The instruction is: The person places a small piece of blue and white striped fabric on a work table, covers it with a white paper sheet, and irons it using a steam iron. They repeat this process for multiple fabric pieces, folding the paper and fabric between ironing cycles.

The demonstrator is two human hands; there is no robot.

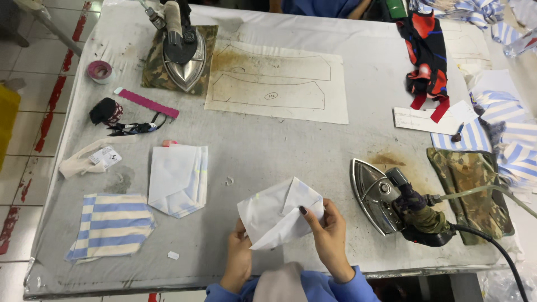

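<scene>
We see a grey padded ironing table (268, 151), stained and scuffed. Near its far edge, centre, lies a big cardboard pattern sheet (277, 81) with drawn outlines and brown scorch marks. At the near right edge an iron (386, 201) lies tipped on its side, soleplate showing, cable running off the near right corner; just beside it, toward the right edge, a camouflage pad (475, 193). A second iron (183, 53) stands on another camouflage pad (154, 75) at the far left.

At the near left corner we note a blue-and-white striped fabric piece (112, 226); just beside it a stack of white pocket-shaped pieces (179, 179). More striped fabric (514, 145) piles at the right edge, and a red, black and blue cloth (428, 53) lies at the far right.

At the near edge, centre, both hands hold a white pocket piece (279, 212) lifted off the surface. Right hand (330, 237) is clamped on its right fold, thumb on top, fingers behind. Left hand (238, 257) pinches its lower left edge from under.

Small stuff by the left edge: pink strip (148, 103), pink tape roll (100, 71), dark ribbon spool (106, 111), white fabric scrap with tag (89, 159).
</scene>
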